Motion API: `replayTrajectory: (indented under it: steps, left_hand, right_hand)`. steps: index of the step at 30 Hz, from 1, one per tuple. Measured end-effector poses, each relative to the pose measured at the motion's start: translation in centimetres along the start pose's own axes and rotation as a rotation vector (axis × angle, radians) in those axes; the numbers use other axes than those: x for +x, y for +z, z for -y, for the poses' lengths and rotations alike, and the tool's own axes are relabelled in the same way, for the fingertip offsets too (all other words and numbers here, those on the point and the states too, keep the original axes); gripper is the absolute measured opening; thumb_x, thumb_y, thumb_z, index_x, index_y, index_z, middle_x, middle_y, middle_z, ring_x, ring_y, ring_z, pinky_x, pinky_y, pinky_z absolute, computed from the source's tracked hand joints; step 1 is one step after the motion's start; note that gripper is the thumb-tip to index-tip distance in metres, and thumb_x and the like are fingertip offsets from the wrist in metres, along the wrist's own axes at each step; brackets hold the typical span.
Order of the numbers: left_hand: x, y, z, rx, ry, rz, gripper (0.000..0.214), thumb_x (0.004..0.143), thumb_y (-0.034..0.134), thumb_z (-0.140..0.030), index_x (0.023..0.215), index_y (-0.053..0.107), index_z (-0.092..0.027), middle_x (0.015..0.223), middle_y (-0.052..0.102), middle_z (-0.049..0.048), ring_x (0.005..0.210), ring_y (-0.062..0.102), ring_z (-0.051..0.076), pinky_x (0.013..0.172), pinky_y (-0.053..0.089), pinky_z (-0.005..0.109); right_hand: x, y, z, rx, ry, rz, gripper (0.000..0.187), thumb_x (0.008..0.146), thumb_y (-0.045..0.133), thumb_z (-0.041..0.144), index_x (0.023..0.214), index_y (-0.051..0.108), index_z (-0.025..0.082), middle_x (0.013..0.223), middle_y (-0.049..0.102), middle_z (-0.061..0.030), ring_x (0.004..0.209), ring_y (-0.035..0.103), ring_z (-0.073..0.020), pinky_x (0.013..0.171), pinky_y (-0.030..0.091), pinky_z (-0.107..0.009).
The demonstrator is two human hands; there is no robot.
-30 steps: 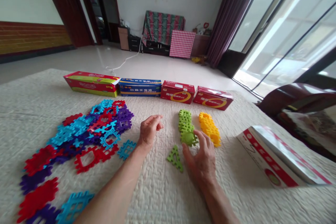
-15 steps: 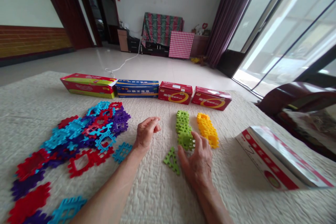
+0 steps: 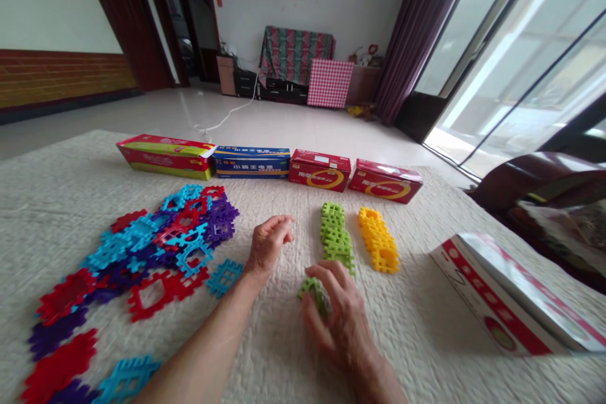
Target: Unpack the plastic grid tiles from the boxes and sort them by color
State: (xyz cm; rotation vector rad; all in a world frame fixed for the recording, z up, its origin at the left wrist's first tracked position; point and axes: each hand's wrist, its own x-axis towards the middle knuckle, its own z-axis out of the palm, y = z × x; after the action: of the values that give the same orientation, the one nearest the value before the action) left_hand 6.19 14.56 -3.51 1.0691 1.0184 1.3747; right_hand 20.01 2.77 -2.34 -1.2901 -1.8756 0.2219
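My right hand (image 3: 338, 315) is over a small green triangular building piece (image 3: 312, 288), partly hiding it. Its thumb and fingers are apart on either side of the piece; whether they touch it I cannot tell. Just beyond those fingers lies a row of overlapping green lattice pieces (image 3: 335, 233). My left hand (image 3: 269, 243) hovers over the blanket with its fingers curled together and nothing showing in them. A light-blue square lattice piece (image 3: 225, 277) lies beside my left wrist. To the right of the green row is a similar row of yellow lattice pieces (image 3: 379, 240).
A mixed pile of red, blue and purple pieces (image 3: 156, 246) spreads across the left. Along the back stand a red-and-green box (image 3: 165, 158), a blue box (image 3: 252, 163) and two red boxes (image 3: 319, 170). A white-and-red carton (image 3: 502, 303) sits at right on the cream blanket (image 3: 265, 353).
My right hand has drawn back toward me and left, from the near end of the green row to the green triangle. My left hand stays curled as before. The view has shifted slightly.
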Motion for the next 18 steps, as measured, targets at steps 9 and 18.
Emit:
replayTrajectory:
  steps: [9, 18]
  left_hand:
    - [0.0, 0.1, -0.2, -0.003, 0.007, 0.005, 0.029, 0.072, 0.067, -0.043, 0.082, 0.071, -0.015, 0.051, 0.053, -0.0043, 0.055, 0.052, 0.011, 0.061, 0.043, 0.024]
    - [0.0, 0.1, 0.2, 0.008, 0.013, 0.021, 0.030, 0.073, 0.066, -0.044, 0.082, 0.071, -0.016, 0.052, 0.054, -0.0034, 0.054, 0.050, 0.011, 0.058, 0.042, 0.023]
  right_hand:
    - [-0.9, 0.0, 0.7, -0.126, 0.112, 0.200, 0.048, 0.068, 0.055, 0.008, 0.115, 0.057, 0.022, 0.133, 0.051, -0.0090, 0.117, 0.050, -0.0271, 0.099, 0.042, -0.047]
    - [-0.4, 1.2, 1.0, -0.137, 0.181, 0.124, 0.030, 0.077, 0.057, 0.012, 0.105, 0.059, 0.021, 0.111, 0.059, -0.0073, 0.101, 0.058, -0.0215, 0.089, 0.051, -0.039]
